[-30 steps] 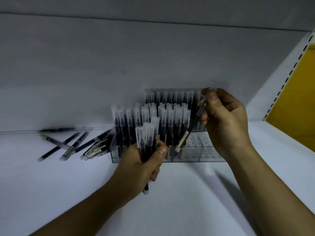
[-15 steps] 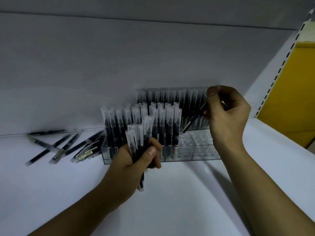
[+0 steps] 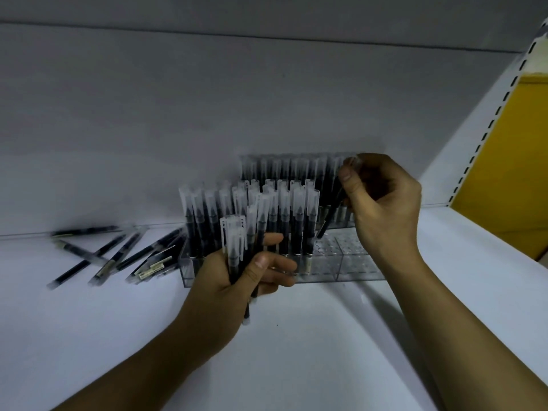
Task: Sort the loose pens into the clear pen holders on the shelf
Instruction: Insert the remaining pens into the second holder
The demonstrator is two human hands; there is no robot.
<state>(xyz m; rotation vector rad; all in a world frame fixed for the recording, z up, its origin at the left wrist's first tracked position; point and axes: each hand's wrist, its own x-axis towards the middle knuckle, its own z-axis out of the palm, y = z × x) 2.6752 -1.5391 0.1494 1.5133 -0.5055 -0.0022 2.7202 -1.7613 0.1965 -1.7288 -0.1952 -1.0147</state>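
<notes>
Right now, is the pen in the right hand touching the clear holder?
Cannot tell. Head view: the right hand pinches the pen, whose lower end sits by the clear holder, but blur hides any contact or gap.

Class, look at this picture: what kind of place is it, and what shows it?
Probably a shop's stationery display: a white shelf with a slotted upright, a clear holder packed with identical capped pens, more loose pens lying beside it.
</notes>
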